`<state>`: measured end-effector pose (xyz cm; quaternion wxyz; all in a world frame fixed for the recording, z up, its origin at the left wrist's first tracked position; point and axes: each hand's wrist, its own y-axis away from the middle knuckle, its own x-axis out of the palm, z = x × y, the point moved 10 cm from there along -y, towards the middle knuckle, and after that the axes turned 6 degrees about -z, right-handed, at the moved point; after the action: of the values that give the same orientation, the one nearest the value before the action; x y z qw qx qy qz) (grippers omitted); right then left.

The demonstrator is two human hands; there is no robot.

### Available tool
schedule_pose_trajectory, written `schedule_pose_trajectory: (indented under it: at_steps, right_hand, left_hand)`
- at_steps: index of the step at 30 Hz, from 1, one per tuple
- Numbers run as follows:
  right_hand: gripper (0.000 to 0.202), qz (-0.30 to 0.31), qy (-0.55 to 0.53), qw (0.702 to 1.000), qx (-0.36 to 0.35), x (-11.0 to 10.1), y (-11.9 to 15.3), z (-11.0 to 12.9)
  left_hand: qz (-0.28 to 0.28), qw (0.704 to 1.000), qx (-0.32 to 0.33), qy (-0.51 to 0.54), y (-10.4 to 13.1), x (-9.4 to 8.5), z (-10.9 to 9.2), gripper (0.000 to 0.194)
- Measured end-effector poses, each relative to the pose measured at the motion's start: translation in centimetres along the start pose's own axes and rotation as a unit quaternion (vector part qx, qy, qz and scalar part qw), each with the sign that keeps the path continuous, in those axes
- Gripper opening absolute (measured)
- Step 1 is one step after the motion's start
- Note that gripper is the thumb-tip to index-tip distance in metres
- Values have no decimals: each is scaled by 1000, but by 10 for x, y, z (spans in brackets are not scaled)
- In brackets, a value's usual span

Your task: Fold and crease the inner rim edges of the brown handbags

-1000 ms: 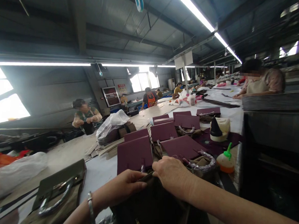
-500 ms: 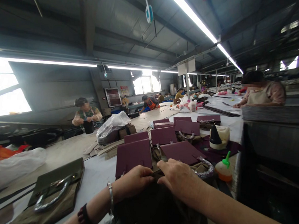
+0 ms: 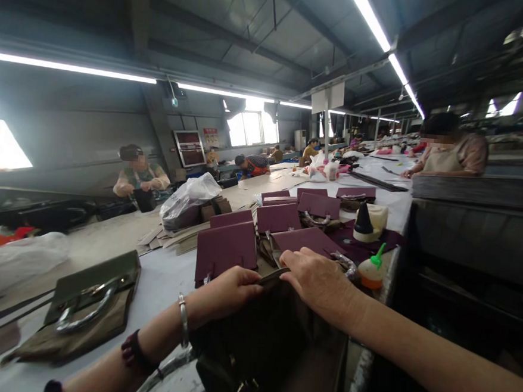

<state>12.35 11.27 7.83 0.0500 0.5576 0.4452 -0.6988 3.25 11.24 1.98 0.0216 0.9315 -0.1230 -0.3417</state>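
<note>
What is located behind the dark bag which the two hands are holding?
Beyond the dark bag, purple-flapped bags are visible. The held bag, left hand and right hand cover whatever is directly behind them.

Bag (image 3: 278,340) dark olive; flaps (image 3: 226,250) plain maroon; bottle nozzle (image 3: 378,255) green, liquid (image 3: 370,282) orange.

grey wall (image 3: 87,130); bright window (image 3: 252,129); dark beamed ceiling (image 3: 203,7); lit tube light (image 3: 68,68); long pale worktable (image 3: 160,269)
</note>
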Motion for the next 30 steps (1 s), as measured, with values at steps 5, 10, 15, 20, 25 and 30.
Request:
schedule_pose_trajectory:
  at_steps: [5,10,15,20,25,30]
  right_hand:
    - [4,19,-3,1000,-12,8,-2,0]
    - [5,27,-2,1000,-11,11,-2,-1]
    - [5,28,1,1000,-5,11,-2,-2]
    - [5,26,3,1000,-2,11,-4,-3]
    - [6,32,4,999,1,13,-6,-3]
    - [8,48,-3,999,-14,15,-8,-1]
  left_hand:
    - [-1,1000,-3,7,-2,0,4,29]
    - [-1,1000,-2,6,-3,2,7,29]
    - [6,1000,0,-1,-2,3,4,28]
    - [6,1000,0,-3,-1,4,2,29]
    - [5,1000,-6,9,0,5,3,30]
    - [4,999,-39,10,7,10,1,33]
